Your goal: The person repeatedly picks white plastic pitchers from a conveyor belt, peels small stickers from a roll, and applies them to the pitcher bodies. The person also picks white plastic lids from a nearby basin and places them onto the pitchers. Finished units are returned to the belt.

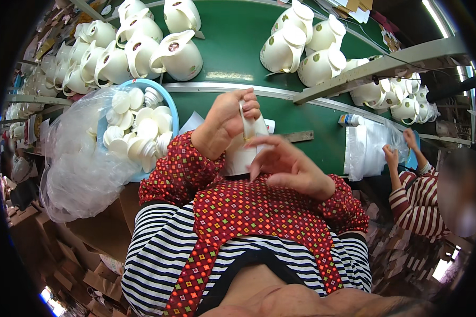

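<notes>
Close in front of my body, a white jug [239, 160] is partly hidden behind my hands. The fingers of my left hand [228, 120] are wrapped round its handle [247, 126], and the fist is closed. My right hand [296, 170] is beside the jug with its fingers apart and bent. Its fingertips are at the jug's side; whether they touch it I cannot tell. To the left, a light blue basin [173, 103] holds many white round lids [152, 124] and screw-threaded stoppers [152, 96].
A crumpled clear plastic bag [71, 158] hangs over the basin's left side. White jugs [179, 57] stand in groups across the green table [227, 47], more [284, 48] to the right. A metal strip [300, 136] lies near my right hand. Farther right, a co-worker's hand [391, 157] is beside stacked clear bags [357, 150].
</notes>
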`<action>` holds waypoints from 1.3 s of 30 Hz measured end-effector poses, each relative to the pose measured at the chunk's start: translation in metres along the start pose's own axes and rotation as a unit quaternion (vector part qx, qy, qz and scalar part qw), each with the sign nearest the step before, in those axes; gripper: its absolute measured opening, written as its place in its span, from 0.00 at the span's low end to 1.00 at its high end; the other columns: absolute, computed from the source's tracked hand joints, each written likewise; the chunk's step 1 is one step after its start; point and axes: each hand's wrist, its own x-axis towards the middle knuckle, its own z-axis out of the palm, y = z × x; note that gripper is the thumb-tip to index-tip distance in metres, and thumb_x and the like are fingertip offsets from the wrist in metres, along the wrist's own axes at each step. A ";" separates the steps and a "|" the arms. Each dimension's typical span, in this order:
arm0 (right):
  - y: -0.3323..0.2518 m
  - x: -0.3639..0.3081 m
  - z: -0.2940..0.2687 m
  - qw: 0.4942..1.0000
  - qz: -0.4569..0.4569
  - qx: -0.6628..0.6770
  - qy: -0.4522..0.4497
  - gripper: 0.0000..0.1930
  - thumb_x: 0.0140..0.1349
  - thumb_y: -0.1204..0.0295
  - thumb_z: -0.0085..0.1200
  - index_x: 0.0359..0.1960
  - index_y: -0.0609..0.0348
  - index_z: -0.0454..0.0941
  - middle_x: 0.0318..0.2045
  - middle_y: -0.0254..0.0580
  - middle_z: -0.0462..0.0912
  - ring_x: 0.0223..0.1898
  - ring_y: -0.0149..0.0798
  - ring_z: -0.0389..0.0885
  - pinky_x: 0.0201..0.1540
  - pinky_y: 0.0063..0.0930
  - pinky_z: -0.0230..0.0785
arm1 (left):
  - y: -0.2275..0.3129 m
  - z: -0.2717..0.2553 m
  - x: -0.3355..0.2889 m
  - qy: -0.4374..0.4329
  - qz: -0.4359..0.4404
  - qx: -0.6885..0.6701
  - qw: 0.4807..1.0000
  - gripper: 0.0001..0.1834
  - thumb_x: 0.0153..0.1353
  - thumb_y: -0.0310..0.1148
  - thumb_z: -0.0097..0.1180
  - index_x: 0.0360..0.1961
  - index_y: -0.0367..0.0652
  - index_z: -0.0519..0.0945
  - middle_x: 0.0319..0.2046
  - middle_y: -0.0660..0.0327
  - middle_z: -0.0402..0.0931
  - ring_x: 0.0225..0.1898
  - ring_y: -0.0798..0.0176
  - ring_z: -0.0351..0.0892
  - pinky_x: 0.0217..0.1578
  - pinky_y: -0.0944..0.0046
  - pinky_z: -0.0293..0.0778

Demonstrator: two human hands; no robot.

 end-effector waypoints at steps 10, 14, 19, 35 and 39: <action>0.016 -0.020 -0.002 0.980 0.010 -0.154 0.126 0.43 0.61 0.83 0.61 0.77 0.59 0.51 0.44 0.41 0.80 0.46 0.31 0.76 0.58 0.30 0.66 | -0.014 0.005 -0.005 0.020 0.021 0.040 0.999 0.09 0.80 0.29 0.37 0.38 0.43 0.65 0.24 0.70 0.59 0.22 0.73 0.56 0.21 0.70 0.58; 0.023 -0.017 -0.002 0.981 -0.004 -0.149 0.127 0.45 0.60 0.85 0.59 0.78 0.57 0.49 0.40 0.38 0.78 0.46 0.31 0.77 0.58 0.30 0.66 | -0.025 0.013 -0.012 0.085 0.048 0.055 0.994 0.04 0.79 0.27 0.38 0.47 0.39 0.65 0.25 0.69 0.60 0.23 0.72 0.57 0.21 0.70 0.59; 0.026 -0.018 -0.006 0.941 -0.021 -0.308 0.136 0.47 0.60 0.83 0.61 0.79 0.56 0.48 0.38 0.37 0.83 0.46 0.30 0.79 0.57 0.29 0.66 | -0.025 0.006 -0.010 0.064 0.043 0.044 0.996 0.08 0.78 0.26 0.38 0.53 0.36 0.65 0.27 0.68 0.62 0.24 0.72 0.59 0.21 0.71 0.60; 0.041 0.002 -0.007 0.905 0.003 -0.391 0.167 0.52 0.56 0.85 0.62 0.81 0.47 0.47 0.33 0.39 0.84 0.41 0.39 0.82 0.56 0.35 0.68 | -0.024 0.007 -0.004 0.076 0.062 0.073 0.992 0.10 0.78 0.26 0.38 0.56 0.36 0.65 0.27 0.68 0.63 0.24 0.73 0.60 0.21 0.72 0.61; 0.055 0.000 -0.012 0.888 -0.010 -0.425 0.173 0.52 0.55 0.84 0.65 0.80 0.46 0.50 0.36 0.40 0.85 0.48 0.43 0.79 0.62 0.38 0.64 | -0.024 0.004 -0.004 0.077 0.057 0.058 0.994 0.10 0.78 0.26 0.38 0.56 0.38 0.64 0.27 0.68 0.62 0.24 0.73 0.60 0.22 0.72 0.61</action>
